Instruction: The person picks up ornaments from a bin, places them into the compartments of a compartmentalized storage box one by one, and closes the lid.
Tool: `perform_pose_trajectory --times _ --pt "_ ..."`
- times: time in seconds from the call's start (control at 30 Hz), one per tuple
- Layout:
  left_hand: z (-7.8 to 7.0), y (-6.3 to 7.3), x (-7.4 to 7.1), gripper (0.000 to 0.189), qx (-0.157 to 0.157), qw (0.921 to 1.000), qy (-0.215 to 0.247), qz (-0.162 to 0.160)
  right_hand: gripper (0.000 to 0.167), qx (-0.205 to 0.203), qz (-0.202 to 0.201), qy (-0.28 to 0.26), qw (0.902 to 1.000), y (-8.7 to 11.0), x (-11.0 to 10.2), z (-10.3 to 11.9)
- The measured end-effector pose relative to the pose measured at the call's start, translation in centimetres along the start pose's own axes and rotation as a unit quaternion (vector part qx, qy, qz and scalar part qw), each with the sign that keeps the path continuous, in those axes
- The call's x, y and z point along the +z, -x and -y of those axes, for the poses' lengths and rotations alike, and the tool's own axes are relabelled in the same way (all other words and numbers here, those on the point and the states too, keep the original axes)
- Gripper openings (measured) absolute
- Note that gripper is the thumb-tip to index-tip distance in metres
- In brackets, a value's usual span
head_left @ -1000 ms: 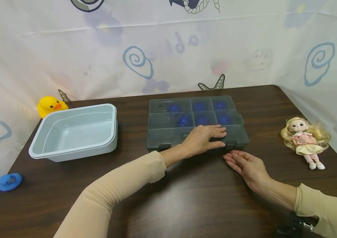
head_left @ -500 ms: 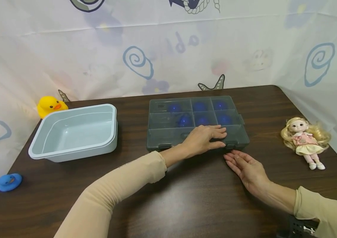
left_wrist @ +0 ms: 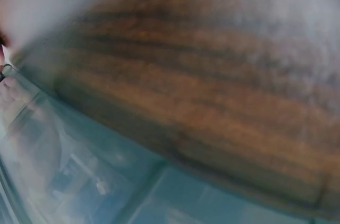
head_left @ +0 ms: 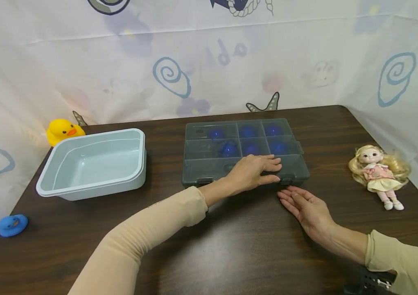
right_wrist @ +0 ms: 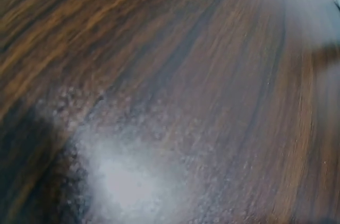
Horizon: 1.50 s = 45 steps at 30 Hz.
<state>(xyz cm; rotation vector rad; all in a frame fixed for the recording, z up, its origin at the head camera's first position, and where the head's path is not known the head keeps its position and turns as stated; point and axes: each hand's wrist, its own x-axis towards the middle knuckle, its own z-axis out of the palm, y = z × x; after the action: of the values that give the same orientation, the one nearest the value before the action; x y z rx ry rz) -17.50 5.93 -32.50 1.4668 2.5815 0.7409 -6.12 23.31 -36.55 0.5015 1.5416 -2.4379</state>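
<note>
A smoky see-through compartment box [head_left: 209, 168] lies with its lid down at the middle back of the table. Several blue round things [head_left: 228, 150] show through the lid, in the rear and middle compartments. Across the front of the lid rests my left hand [head_left: 249, 172], fingers stretched toward the right. My right hand [head_left: 310, 213] lies palm up at the box's front right corner, its fingertips by the front latch [head_left: 288, 180]; whether they touch it I cannot tell. In the left wrist view a blurred strip of the lid [left_wrist: 133, 171] fills the lower left.
A pale blue plastic basin [head_left: 140, 164] stands on the left of the brown table [head_left: 209, 254]. Behind it sits a yellow rubber duck [head_left: 61, 130], and a small blue duck [head_left: 12, 225] is at the left edge. On the right lies a blond doll [head_left: 380, 176]. A printed curtain [head_left: 209, 73] hangs behind.
</note>
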Motion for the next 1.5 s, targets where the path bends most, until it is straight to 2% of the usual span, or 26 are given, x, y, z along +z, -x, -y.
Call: perform_pose_trajectory --times 0.33,0.67,0.87,1.1,1.2,1.33,1.5 --pt "0.1 -0.2 -0.2 0.043 0.011 0.9997 -0.02 0.011 0.054 0.001 0.007 0.002 1.0 0.0 0.1 0.1" --pt "0.1 0.0 -0.1 0.043 0.019 0.9998 -0.005 -0.007 0.023 0.013 -0.004 -0.03 0.9995 0.0 0.0 0.3" --pt "0.2 0.1 0.1 0.043 0.013 0.9999 0.005 -0.011 0.015 0.017 0.001 -0.015 0.9997 0.1 -0.1 0.3" --pt "0.3 0.0 0.1 0.043 0.015 0.9997 0.007 -0.016 0.004 -0.023 0.034 -0.036 0.9985 0.0 -0.3 0.0" --pt "0.3 0.1 0.1 0.042 0.014 0.9998 0.004 -0.017 0.006 -0.05 0.034 -0.016 0.998 -0.3 -0.2 -0.1" --pt "0.3 0.1 0.2 0.043 0.011 0.9999 -0.001 -0.012 0.016 -0.077 0.018 0.038 0.9962 -0.8 0.1 0.0" --pt "0.3 0.1 0.1 0.043 0.014 0.9999 -0.003 -0.009 0.025 -0.078 0.012 0.076 0.994 -1.0 0.4 0.2"
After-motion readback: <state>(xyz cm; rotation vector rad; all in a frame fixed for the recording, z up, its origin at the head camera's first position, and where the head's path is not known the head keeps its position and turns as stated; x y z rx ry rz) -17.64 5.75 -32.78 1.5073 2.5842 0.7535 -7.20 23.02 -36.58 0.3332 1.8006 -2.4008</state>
